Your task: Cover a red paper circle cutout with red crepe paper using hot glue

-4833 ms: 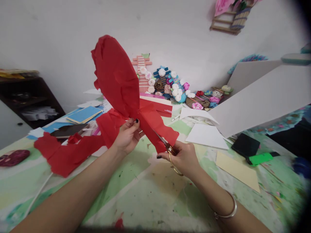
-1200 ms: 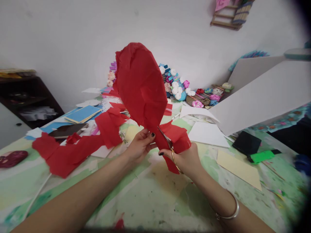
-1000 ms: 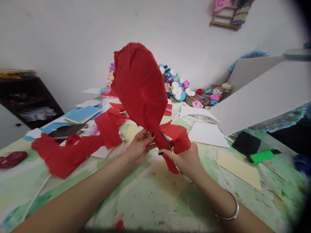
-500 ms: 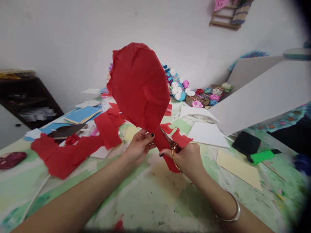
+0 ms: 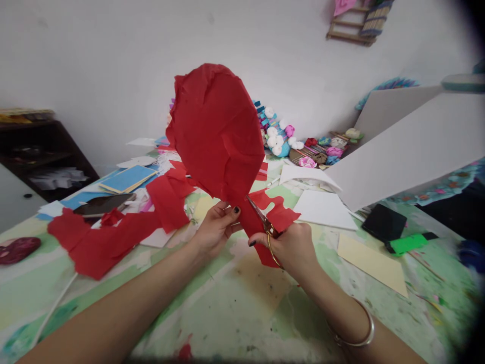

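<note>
A rounded shape covered in wrinkled red paper (image 5: pixel 220 131) stands upright above the table, narrowing to a strip at the bottom. My left hand (image 5: pixel 219 225) pinches it near its narrow base, thumb in front. In my right hand (image 5: pixel 293 247) is a pair of scissors (image 5: pixel 261 217) with gold-coloured handles. Their blade tips touch the red paper just below the round part. To the right of the blades a ragged red paper scrap (image 5: pixel 282 215) sticks out. Part of the scissors' handles is hidden by my fingers.
Large red paper pieces (image 5: pixel 102 242) lie at the left beside blue cards (image 5: pixel 131 178). White sheets (image 5: pixel 324 210), a cream card (image 5: pixel 373 263), a black square (image 5: pixel 384 222) and a green cutter-like tool (image 5: pixel 411 244) lie right. A large white board (image 5: pixel 409 141) leans behind them.
The red scrap beside the blades has shifted slightly and lies flatter against the scissors. Both hands stay almost in place, and the red shape has moved up very slightly.
</note>
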Motion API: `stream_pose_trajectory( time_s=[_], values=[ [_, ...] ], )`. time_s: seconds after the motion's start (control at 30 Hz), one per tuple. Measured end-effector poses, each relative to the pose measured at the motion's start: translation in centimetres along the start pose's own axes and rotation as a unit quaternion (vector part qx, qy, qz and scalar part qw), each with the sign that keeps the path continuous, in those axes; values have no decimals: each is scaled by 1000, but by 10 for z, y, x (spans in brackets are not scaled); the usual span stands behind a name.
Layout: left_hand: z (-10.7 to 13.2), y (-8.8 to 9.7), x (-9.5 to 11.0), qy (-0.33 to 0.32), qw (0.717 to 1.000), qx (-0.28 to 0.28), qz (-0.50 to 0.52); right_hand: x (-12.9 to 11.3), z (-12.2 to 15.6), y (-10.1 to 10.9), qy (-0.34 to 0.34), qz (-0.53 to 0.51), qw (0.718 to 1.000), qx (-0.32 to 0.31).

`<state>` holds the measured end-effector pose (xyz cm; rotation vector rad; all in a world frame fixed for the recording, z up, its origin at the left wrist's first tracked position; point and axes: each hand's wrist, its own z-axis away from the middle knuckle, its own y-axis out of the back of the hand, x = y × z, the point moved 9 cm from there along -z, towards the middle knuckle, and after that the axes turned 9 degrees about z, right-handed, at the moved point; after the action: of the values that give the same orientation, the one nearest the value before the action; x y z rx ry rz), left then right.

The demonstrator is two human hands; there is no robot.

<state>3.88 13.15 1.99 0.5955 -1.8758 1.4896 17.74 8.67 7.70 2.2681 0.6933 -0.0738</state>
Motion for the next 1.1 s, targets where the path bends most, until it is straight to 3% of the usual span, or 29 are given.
stream_pose_trajectory(
  time_s=[0.8,1.1],
  values=[
    [0,4,8,-46,998,22,-28,-2,2,-1,16,32,999,-5],
    [-1,8,8,-45,998,35,-15,6,3,-7,-51,-44,996,-58]
  ],
)
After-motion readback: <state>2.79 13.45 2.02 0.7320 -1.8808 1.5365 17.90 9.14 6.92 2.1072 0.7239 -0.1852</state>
